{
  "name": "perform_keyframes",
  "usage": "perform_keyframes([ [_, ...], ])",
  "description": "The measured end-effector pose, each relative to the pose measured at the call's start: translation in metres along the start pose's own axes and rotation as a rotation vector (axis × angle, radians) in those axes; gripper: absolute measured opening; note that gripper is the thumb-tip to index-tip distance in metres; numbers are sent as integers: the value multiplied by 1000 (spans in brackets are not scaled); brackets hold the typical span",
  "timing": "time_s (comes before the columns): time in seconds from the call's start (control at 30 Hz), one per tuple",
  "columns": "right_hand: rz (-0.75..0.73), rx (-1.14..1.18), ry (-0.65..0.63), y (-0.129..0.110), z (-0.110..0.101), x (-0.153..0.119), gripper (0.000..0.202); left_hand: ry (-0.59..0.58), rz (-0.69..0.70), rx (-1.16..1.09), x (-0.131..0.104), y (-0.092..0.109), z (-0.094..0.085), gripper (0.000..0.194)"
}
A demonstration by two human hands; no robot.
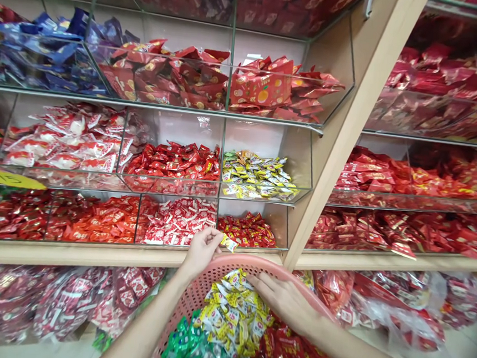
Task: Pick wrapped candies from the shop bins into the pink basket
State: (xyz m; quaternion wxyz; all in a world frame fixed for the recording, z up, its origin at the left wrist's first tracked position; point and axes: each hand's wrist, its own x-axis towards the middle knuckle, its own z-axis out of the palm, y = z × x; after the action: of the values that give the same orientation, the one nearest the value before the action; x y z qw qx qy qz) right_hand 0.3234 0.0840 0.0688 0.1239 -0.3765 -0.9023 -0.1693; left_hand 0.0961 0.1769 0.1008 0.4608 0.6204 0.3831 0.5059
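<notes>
A pink perforated basket [195,292] holds yellow-and-white wrapped candies [231,312], green candies [194,345] and red ones [290,353]. Above the basket's far left rim, my left hand [205,248] is closed, pinching a small yellow-and-white candy [228,243] at its fingertips. Inside the far right part of the basket, my right hand [282,300] rests with fingers stretched out over the yellow candies; nothing shows in its grip.
Clear shelf bins hold red candies [248,230], yellow candies [259,175] and blue packets [53,51]. A wooden post [336,159] divides the shelves. Filled plastic bags [69,303] lie below the bottom shelf, on both sides.
</notes>
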Motion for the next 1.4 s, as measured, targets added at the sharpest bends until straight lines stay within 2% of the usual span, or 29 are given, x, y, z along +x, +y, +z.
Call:
perform_keyframes([
  [0.13, -3, -74, -34, -4, -4, -2, 38, -1, 1, -2, 0, -1, 0, 28],
  [0.3, 32, -85, 45, -4, -21, 0, 26, 0, 3, 4, -2, -1, 0, 27],
  [0.37, 53, -53, 99, 2, -41, 7, 26, 2, -1, 6, -1, -1, 0, 27],
  [0.43, 89, 15, 190, 12, -70, 21, 27, 5, 2, -2, -1, -1, 1, 27],
  [0.53, 175, 105, 386, 36, -124, 56, 25, 4, 19, -18, 0, 0, 1, 28],
  [0.6, 268, 53, 449, 58, -157, 85, 21, 2, 8, -25, -1, 0, 2, 29],
  [0.67, 418, -18, 359, 82, -179, 113, 16, 4, -14, -28, -1, 1, 2, 31],
  [0.73, 482, 2, 171, 103, -188, 138, 11, 9, -26, -24, -1, 2, 1, 32],
  [0.83, 509, 75, -111, 122, -185, 164, 13, 15, -28, -11, -1, 2, 1, 33],
  [0.9, 543, 74, -203, 124, -179, 176, 20, 17, -23, -9, -1, 0, 0, 33],
  [1.03, 567, 35, -313, 115, -174, 189, 30, 8, -11, -12, 1, -3, -1, 33],
  [1.17, 582, 0, -397, 107, -177, 194, 31, 5, -17, -9, 1, -3, -1, 34],
  [1.27, 599, -17, -396, 105, -178, 194, 29, 14, -19, -11, 0, -2, -1, 35],
  [1.4, 633, -63, -333, 103, -177, 192, 26, 17, -18, -7, 0, -1, -1, 34],
])
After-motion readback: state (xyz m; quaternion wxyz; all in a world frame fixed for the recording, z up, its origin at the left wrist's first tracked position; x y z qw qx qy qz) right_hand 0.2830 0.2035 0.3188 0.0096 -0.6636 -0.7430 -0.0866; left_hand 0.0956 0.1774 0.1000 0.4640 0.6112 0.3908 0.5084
